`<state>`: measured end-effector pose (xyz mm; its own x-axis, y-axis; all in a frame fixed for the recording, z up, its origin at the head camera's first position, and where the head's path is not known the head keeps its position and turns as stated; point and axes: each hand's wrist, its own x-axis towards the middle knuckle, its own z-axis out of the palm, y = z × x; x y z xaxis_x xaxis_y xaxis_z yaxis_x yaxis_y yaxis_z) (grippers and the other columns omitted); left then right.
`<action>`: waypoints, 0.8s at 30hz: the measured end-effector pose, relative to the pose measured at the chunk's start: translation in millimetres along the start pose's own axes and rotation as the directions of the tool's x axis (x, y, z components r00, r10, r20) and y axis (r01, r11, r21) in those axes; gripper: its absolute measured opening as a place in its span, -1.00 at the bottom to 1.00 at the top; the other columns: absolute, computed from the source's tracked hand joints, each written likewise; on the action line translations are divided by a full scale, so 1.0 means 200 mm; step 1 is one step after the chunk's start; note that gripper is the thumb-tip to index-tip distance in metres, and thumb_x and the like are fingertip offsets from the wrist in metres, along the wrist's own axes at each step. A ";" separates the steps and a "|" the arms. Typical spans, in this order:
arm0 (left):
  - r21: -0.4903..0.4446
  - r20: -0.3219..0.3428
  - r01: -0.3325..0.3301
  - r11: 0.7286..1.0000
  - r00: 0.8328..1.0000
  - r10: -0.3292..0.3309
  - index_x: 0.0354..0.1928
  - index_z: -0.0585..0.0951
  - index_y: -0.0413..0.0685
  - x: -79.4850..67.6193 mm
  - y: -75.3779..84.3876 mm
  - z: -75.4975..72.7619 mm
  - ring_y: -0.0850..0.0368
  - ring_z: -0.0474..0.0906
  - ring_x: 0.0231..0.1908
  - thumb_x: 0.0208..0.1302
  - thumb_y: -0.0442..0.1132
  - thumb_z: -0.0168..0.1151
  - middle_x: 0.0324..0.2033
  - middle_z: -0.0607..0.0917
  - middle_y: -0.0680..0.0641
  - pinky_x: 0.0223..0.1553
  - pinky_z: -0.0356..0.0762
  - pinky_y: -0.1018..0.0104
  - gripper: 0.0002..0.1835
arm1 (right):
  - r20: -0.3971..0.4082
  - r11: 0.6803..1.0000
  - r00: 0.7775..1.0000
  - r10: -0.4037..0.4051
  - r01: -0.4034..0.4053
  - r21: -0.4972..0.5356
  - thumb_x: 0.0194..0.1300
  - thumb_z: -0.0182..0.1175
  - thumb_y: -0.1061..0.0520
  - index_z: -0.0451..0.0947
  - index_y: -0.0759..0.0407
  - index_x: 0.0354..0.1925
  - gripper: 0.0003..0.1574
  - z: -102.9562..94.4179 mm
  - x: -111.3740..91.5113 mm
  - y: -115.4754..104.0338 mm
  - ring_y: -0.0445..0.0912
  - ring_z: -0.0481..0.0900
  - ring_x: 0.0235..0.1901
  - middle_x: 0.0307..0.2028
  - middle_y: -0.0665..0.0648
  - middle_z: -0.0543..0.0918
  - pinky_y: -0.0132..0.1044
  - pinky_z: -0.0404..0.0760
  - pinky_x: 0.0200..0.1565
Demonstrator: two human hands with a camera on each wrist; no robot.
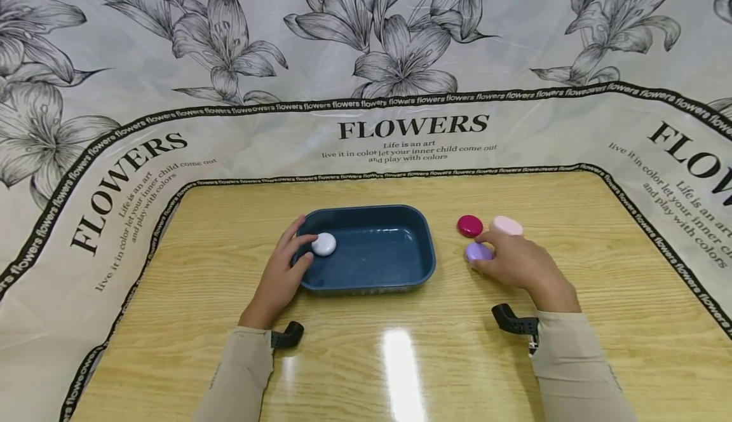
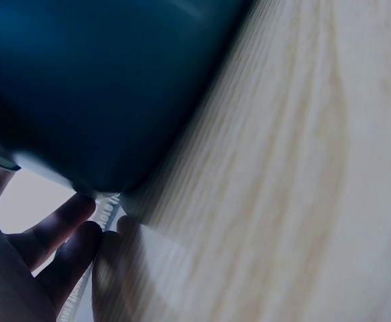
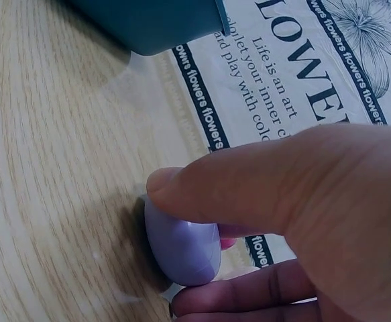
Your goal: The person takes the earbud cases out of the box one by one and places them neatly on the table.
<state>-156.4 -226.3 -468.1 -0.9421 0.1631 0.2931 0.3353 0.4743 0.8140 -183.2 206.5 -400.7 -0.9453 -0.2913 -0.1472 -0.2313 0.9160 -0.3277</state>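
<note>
At the left end of a dark blue basin (image 1: 377, 285) is my left hand (image 1: 283, 266). Its thumb and index finger reach over the rim, tips right at the edge of a glossy white round piece (image 1: 325, 244) inside. From the left wrist view, other fingers (image 2: 68, 218) lie spread along the basin's outer wall. My right hand (image 1: 517, 263) is right of the basin, pinching a glossy purple rounded piece (image 3: 182, 248) between thumb and fingers, close over the table. Just beyond it lie a dark pink round piece (image 1: 470, 225) and a pale pink oval piece (image 1: 506, 225), partly covered by the hand.
The wooden table (image 1: 343, 358) carries the basin and pieces. A white cloth (image 1: 269, 139) printed with flowers and lettering rises behind and along both sides. Black wrist mounts (image 1: 515, 321) stick out from both sleeves.
</note>
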 end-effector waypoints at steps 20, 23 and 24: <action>-0.001 0.000 -0.004 1.000 1.000 0.004 0.25 0.57 -0.06 0.00 0.01 0.00 0.08 -0.07 0.53 0.48 -0.30 0.07 0.55 0.11 0.04 0.38 0.05 -0.23 -0.64 | 0.008 0.998 0.999 0.051 -0.051 0.036 0.35 0.24 -0.24 0.46 0.19 0.30 -0.25 -0.03 -0.01 0.02 0.11 0.61 -0.20 -0.14 0.23 0.66 0.12 0.53 -0.24; 0.004 0.000 -0.010 1.000 1.000 0.010 0.24 0.58 -0.06 0.01 0.00 0.00 0.06 -0.06 0.53 0.47 -0.30 0.08 0.54 0.12 0.00 0.37 0.05 -0.25 -0.64 | -0.005 0.994 0.996 0.084 -0.083 0.071 0.45 0.05 -0.31 0.38 0.20 0.38 -0.19 -0.07 -0.03 0.06 0.18 0.62 -0.10 -0.08 0.31 0.68 0.16 0.53 -0.16; 0.004 0.000 -0.016 1.000 1.000 0.016 0.24 0.58 -0.07 0.01 0.00 0.00 0.05 -0.06 0.53 0.47 -0.31 0.08 0.54 0.12 -0.02 0.37 0.05 -0.25 -0.64 | -0.015 0.991 0.995 0.101 -0.099 0.085 0.47 -0.01 -0.33 0.35 0.23 0.39 -0.17 -0.08 -0.04 0.08 0.18 0.62 -0.09 -0.05 0.33 0.67 0.16 0.52 -0.15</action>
<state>-157.6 -225.9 -466.9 -0.9365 0.1705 0.3064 0.3505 0.4748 0.8073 -183.5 227.5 -389.6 -0.9671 -0.1935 -0.1651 -0.1163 0.9136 -0.3895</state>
